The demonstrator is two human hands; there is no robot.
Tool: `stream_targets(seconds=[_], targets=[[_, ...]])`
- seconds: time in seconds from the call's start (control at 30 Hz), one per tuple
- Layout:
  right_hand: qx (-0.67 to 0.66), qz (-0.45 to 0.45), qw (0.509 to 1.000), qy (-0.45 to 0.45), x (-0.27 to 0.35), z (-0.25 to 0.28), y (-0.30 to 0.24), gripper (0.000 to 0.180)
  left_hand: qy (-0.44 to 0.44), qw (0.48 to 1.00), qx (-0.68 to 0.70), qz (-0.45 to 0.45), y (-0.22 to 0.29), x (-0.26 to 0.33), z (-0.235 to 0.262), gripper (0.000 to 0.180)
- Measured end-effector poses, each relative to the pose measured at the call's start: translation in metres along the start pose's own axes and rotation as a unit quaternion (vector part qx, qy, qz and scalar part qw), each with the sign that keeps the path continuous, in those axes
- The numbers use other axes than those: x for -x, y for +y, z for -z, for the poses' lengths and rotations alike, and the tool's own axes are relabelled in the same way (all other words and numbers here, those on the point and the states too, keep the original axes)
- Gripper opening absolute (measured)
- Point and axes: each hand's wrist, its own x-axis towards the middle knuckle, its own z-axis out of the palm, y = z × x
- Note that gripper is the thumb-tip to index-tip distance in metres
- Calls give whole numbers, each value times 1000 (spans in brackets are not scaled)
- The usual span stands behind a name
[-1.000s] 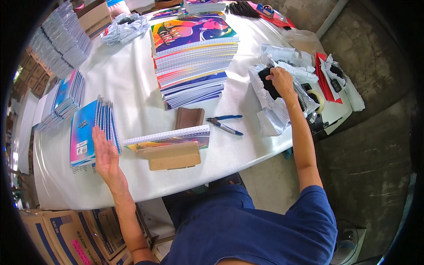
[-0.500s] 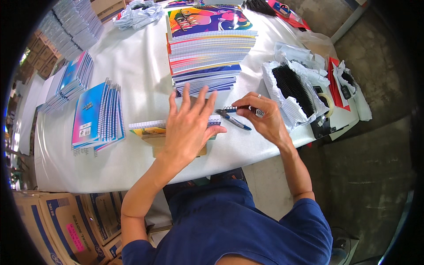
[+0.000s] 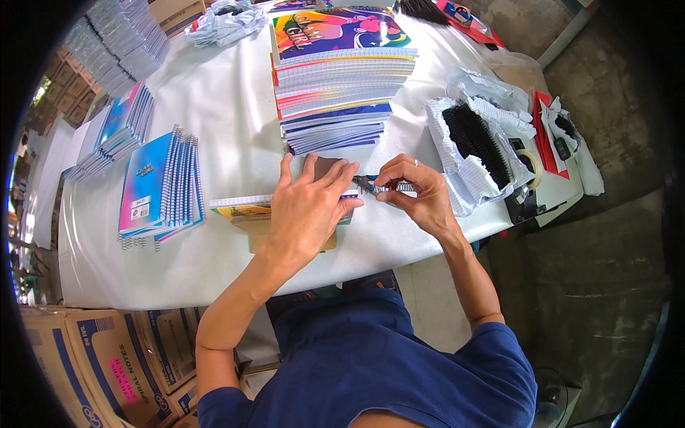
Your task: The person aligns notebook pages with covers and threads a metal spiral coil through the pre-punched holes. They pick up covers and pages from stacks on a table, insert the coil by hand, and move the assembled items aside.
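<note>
In front of me an unbound notebook (image 3: 239,207) shows a row of punched holes along its upper edge and a colourful cover below. Over it lies my left hand (image 3: 308,207), fingers curled down on a dark brown board (image 3: 332,168) and thumb by the punched edge, so it is closed on the notebook. My right hand (image 3: 422,196) pinches a thin black spiral wire coil (image 3: 404,187) just right of that edge. Dark pliers (image 3: 364,182) lie at the coil's left end, mostly hidden by the right hand.
Beyond my hands rises a tall stack of colourful notebooks (image 3: 339,36). Blue spiral notebooks (image 3: 150,182) stand at left. At right sits a paper-lined box of black coils (image 3: 478,143), beside a tape roll (image 3: 529,170). Cardboard cartons (image 3: 118,364) stand below the table's left side.
My left hand has lowered, its spread fingers curling onto the board and notebook. The right hand has moved slightly down with the coil, and the pliers' handles are now hidden.
</note>
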Motion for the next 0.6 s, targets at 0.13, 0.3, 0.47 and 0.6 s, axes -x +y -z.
stream_targets(seconds=[0.13, 0.3, 0.47, 0.6], targets=[[-9, 14, 1000, -7, -1, -5, -1, 21, -1, 1000, 0, -9, -1, 0, -1, 55], [73, 82, 993, -34, -2, 5, -14, 16, -18, 1000, 23, -6, -1, 0, 1, 56], [28, -14, 997, -75, -3, 4, -12, 19, -18, 1000, 22, -5, -2, 0, 0, 56], [70, 94, 992, -52, -4, 2, -9, 19, -23, 999, 22, -10, -1, 1, 1, 57]])
